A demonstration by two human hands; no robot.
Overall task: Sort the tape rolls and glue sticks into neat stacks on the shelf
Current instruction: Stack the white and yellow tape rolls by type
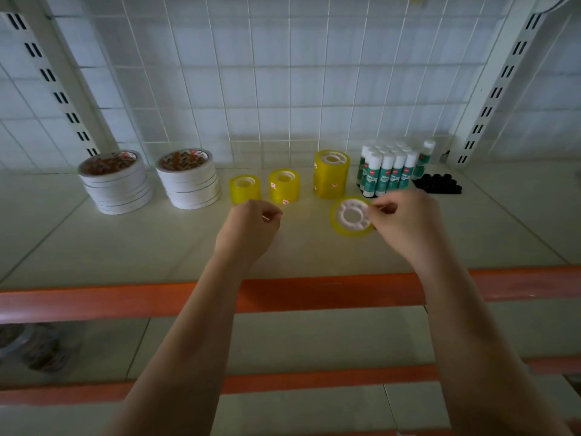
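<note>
Yellow tape roll (352, 216) in right hand (405, 221)

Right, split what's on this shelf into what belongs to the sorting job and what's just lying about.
Part of the job:
- yellow tape roll gripped by the right hand
- three yellow tape stacks
- two white tape stacks
- glue sticks, standing grouped
- left hand, curled, seemingly holding nothing

Just lying about:
- black caps beside the glue sticks
- wire grid back panel
</note>
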